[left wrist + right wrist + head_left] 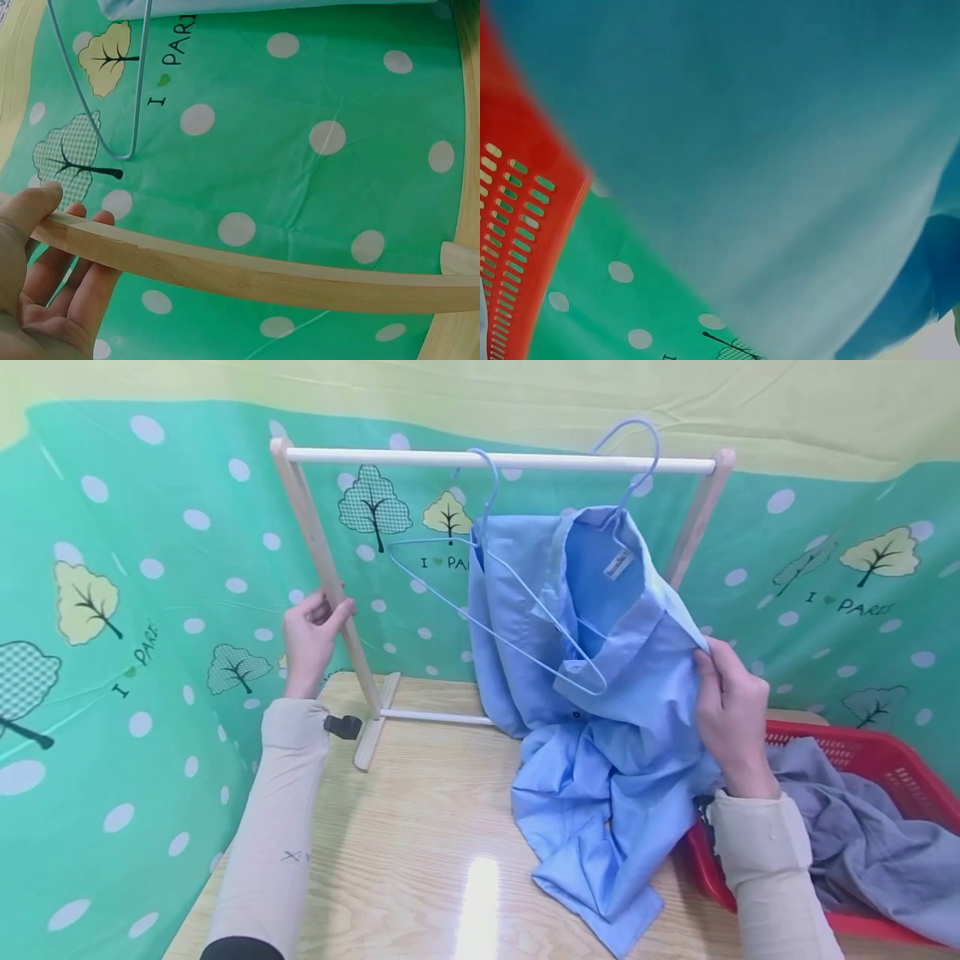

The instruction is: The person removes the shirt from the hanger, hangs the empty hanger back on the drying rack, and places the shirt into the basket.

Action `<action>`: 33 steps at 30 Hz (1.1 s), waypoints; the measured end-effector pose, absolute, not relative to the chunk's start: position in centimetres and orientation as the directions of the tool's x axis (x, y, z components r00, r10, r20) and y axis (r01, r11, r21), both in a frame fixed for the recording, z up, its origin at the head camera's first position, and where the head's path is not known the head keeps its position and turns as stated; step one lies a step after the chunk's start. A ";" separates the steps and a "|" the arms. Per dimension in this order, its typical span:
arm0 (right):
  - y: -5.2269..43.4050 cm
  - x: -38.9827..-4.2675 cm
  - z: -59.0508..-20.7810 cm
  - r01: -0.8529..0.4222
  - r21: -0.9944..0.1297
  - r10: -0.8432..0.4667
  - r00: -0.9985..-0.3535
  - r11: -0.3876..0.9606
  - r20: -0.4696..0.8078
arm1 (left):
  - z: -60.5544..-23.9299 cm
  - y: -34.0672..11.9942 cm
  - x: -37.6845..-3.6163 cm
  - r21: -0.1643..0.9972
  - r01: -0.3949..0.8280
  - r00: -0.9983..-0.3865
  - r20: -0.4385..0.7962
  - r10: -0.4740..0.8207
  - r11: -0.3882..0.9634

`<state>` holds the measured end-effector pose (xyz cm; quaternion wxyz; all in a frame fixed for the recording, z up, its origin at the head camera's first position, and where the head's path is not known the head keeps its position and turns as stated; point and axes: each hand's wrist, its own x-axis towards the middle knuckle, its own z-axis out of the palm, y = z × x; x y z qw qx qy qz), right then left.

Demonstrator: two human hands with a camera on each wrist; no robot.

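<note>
My left hand (pixel 311 635) grips the left post (pixel 225 266) of a small wooden clothes rack, thumb on one side and fingers on the other. At the right, my right hand (pixel 731 714) pinches the shoulder of a light blue shirt (pixel 637 693). A blue hanger (pixel 648 452) is hooked over the rack's bar (pixel 555 462) and runs down into the shirt's collar. Another blue hanger (pixel 491 485) hangs further left on the bar, its bare frame in front of the shirt. Blue cloth fills most of the right wrist view, where the right hand is hidden.
A red basket (pixel 862 739) with grey cloth (pixel 847 827) in it stands at the right. The rack stands on a wooden table (pixel 405 843), and the shirt's lower part lies bunched on it. Behind hangs a green and yellow printed curtain (pixel 210 543).
</note>
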<state>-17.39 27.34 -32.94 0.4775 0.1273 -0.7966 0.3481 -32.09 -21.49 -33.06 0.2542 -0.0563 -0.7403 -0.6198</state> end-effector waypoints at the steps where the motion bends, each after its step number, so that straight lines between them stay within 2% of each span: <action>1: 27.3 -17.3 -32.9 -0.539 -0.433 0.132 -0.508 0.723 0.852 | -33.1 -21.5 -32.2 0.889 0.400 -0.864 0.447 -0.230 0.224; 10: 27.1 -16.5 -32.9 -0.548 -0.416 0.127 -0.488 0.726 0.864 | -33.1 -21.3 -31.9 0.878 0.412 -0.855 0.465 -0.231 0.242; 16: 27.1 -16.0 -33.2 -0.549 -0.415 0.116 -0.497 0.725 0.860 | -32.9 -21.3 -31.7 0.877 0.417 -0.851 0.469 -0.235 0.239; 26: 26.8 -15.2 -34.2 -0.532 -0.413 0.074 -0.545 0.740 0.835 | -33.0 -21.4 -31.9 0.879 0.414 -0.854 0.466 -0.232 0.238; 33: 26.1 -14.8 -34.6 -0.508 -0.405 0.008 -0.615 0.760 0.788 | -33.1 -21.5 -32.0 0.876 0.417 -0.852 0.469 -0.231 0.243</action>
